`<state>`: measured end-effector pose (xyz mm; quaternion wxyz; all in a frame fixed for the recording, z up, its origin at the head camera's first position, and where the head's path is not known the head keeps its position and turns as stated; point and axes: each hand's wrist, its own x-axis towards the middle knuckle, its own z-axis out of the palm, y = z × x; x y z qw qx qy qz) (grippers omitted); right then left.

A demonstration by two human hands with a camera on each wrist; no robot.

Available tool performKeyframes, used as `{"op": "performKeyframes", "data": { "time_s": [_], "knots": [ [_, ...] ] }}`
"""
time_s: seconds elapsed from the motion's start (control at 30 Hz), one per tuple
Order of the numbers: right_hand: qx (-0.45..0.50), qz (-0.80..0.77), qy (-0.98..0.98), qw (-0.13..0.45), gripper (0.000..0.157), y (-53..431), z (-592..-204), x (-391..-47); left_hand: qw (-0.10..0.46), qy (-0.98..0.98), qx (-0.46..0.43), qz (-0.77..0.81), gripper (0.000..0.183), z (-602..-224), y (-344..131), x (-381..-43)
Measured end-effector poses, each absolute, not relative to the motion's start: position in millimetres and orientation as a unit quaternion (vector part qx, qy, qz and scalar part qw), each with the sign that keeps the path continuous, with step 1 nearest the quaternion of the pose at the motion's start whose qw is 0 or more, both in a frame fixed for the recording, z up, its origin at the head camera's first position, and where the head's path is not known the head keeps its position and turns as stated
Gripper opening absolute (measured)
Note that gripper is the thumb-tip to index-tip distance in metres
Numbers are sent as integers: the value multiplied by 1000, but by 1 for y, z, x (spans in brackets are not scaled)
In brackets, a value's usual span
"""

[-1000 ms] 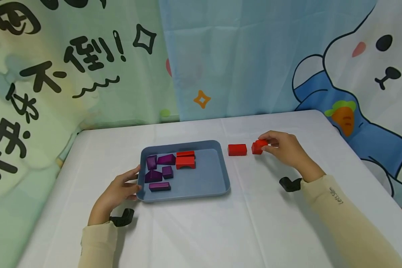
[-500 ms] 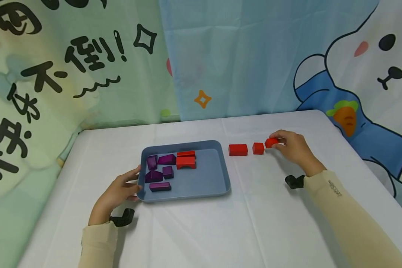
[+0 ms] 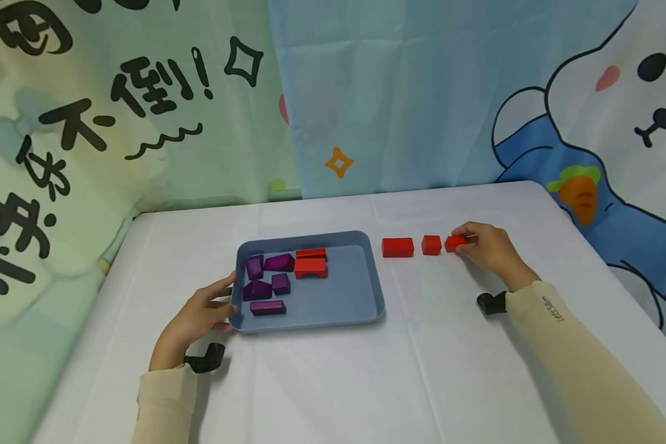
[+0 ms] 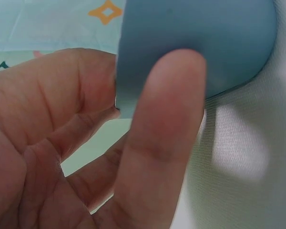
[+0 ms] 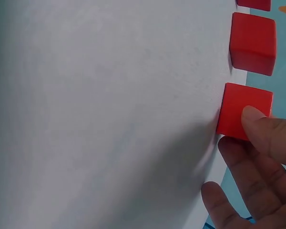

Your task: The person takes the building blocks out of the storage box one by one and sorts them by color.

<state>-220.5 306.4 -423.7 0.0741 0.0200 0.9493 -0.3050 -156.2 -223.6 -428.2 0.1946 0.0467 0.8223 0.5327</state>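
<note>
With thumb and fingertips, my right hand (image 3: 485,250) pinches a red block (image 5: 236,107) low at the white table. The block's square face shows in the right wrist view, and the thumb covers part of it. Just left of it sits a red cube (image 3: 431,245), then a longer red block (image 3: 398,247); the three form a row. My left hand (image 3: 197,317) touches the left side of the blue-grey tray (image 3: 344,308). In the left wrist view, the straight thumb (image 4: 169,105) lies against the tray wall and a fingertip meets its edge.
Inside the tray's left half lie several purple blocks (image 3: 257,290). Next to them is a red arch block (image 3: 311,267), with a thin red block (image 3: 311,253) behind it. A printed cloth backdrop (image 3: 422,92) hangs past the table's far edge.
My right hand has moved the red block rightward from beside the red cube and lowered it toward the table, at the row's right end. The left hand stays at the tray.
</note>
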Motion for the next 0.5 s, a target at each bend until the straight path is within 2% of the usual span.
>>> {"op": "performKeyframes", "data": {
  "time_s": [0.27,0.5],
  "knots": [
    [1,-287,952,107,58,304,-409,-221,193,818,56,539,68,-430,-227,-158],
    [-25,-292,955,50,62,275,-386,-214,196,813,55,545,68,-432,-228,-159]
  ]
}}
